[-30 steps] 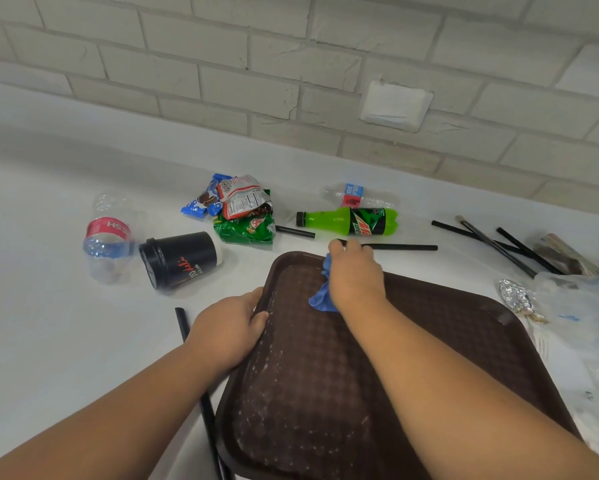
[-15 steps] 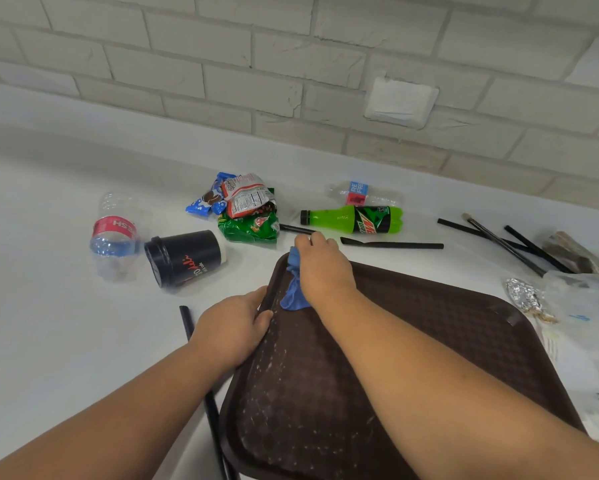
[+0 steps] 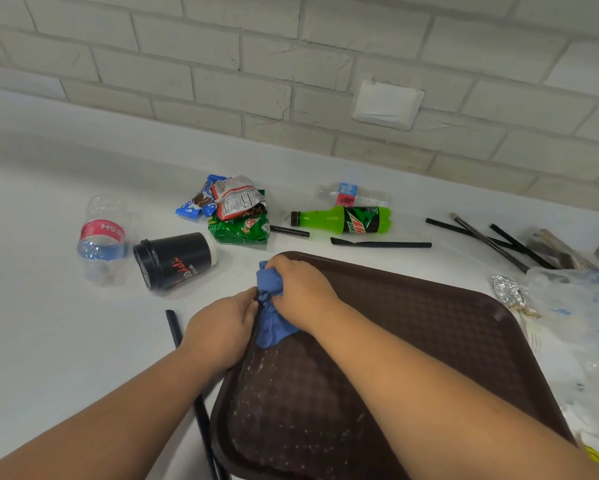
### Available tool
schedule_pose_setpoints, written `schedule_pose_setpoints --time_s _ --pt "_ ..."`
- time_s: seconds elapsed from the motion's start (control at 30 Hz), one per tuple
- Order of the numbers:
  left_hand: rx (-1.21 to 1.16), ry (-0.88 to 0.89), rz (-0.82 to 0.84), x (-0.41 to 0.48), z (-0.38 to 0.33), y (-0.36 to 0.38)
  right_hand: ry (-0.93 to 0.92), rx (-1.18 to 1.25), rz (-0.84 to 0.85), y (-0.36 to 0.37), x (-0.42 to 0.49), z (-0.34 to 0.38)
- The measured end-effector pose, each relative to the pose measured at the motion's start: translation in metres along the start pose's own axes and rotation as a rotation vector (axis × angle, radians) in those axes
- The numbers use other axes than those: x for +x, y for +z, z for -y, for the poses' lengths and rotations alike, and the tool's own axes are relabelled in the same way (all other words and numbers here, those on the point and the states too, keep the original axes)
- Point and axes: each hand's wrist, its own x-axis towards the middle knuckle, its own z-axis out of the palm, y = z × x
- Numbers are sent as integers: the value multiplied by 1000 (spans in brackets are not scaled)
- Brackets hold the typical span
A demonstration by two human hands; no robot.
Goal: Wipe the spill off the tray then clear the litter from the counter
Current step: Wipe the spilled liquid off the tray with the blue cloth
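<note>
Right hand (image 3: pixel 301 292): fingers curled tight round bunched cloth (image 3: pixel 274 329), tray's (image 3: pixel 429 323) far-left corner
Left hand (image 3: pixel 222 334): curled at tray's left rim, touching cloth; what it holds, cannot tell
Spill (image 3: pixel 291 410): white specks, tray's near-left, nearward of cloth

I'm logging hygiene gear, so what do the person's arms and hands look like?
Both forearms are bare to the frame edge; no sleeves show. The left hand and right hand wear no gloves, rings, watch or bracelet that I can see.
</note>
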Motion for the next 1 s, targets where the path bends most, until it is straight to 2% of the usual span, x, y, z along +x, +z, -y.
schedule_pose_setpoints --time_s 0.23,0.57,0.67,0.8,0.9,1.0 --pt "6 -56 18 -1 -1 -1 -51 47 73 -1 -24 8" --pt "-174 -102 126 0 1 -10 -31 133 66 1 -44 7" --pt "-319 -128 159 -3 -1 -16 -38 143 80 1 -47 8" --pt "-524 -164 120 -2 -2 -19 -42 124 102 -2 -53 11" --pt "-560 -218 131 3 -4 -20 -64 86 119 -6 -59 13" --pt "-577 -297 240 10 -9 -25 -93 52 137 -12 -66 16"
